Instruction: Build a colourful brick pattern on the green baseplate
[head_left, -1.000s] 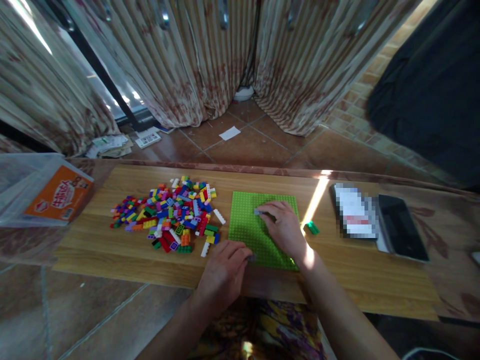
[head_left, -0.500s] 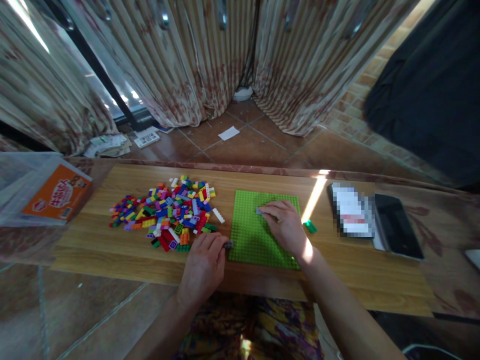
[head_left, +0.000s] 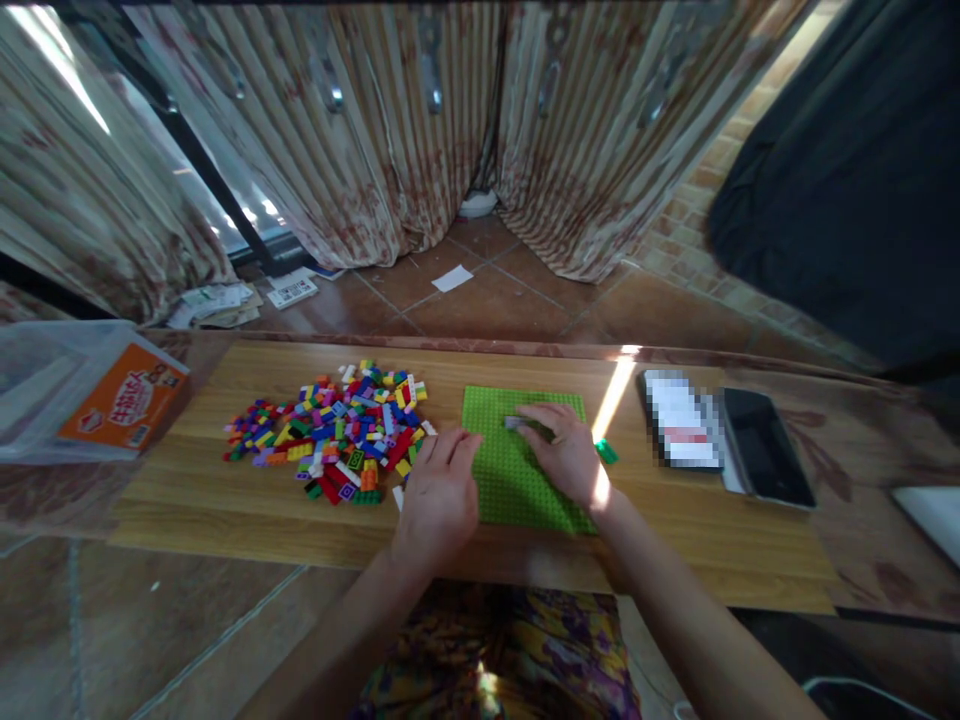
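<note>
A green studded baseplate (head_left: 517,480) lies on the wooden board. Over its upper middle, my right hand (head_left: 562,450) pinches a small grey brick (head_left: 514,422) at the plate's surface; whether the brick is pressed onto the studs I cannot tell. My left hand (head_left: 439,490) is at the plate's left edge, fingertips pressed together, and anything between them is hidden. Just left of that hand lies a white brick (head_left: 398,497). A large heap of mixed coloured bricks (head_left: 345,425) spreads out further left.
A green brick (head_left: 606,451) sits right of the plate. Further right are a phone with a blurred screen (head_left: 682,420) and a dark tablet-like device (head_left: 765,445). A clear plastic box with an orange label (head_left: 124,395) stands at the far left of the wooden board (head_left: 225,520).
My left hand has moved right and slightly up to the plate's edge, and the dark grey brick at its fingertips is out of sight. My right hand stays at the grey brick. The view shifted slightly.
</note>
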